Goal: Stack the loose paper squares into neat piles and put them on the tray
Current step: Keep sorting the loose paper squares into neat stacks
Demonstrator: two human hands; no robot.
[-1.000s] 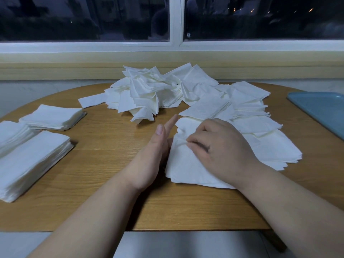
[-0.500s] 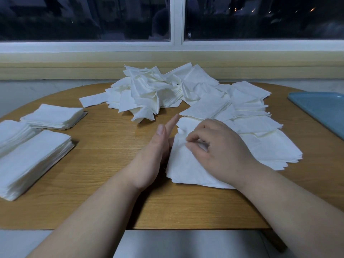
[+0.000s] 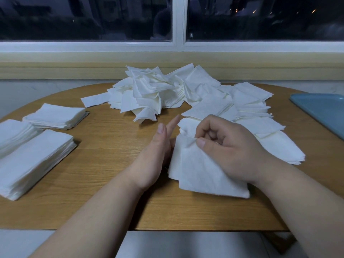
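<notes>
A loose heap of white paper squares [image 3: 160, 94] covers the far middle of the wooden table and spreads to the right. In front of me lies a rough pile of squares [image 3: 197, 175]. My right hand [image 3: 234, 151] rests on it, thumb and forefinger pinching the far corner of its top sheets and lifting them slightly. My left hand [image 3: 156, 155] stands on edge with fingers straight, pressed against the pile's left side. Three neat stacks sit at the left: a large one [image 3: 35, 161], one at the table edge [image 3: 13, 135], a smaller one [image 3: 55, 116]. The blue tray [image 3: 322, 110] is at the far right.
The round wooden table [image 3: 104, 146] ends at a curved front edge near my forearms. Behind it run a pale sill and a dark window. Bare wood shows between the left stacks and my hands.
My right hand's fingers have curled and pinched the pile's top corner, lifting it a little. My left hand stays flat against the pile's left side.
</notes>
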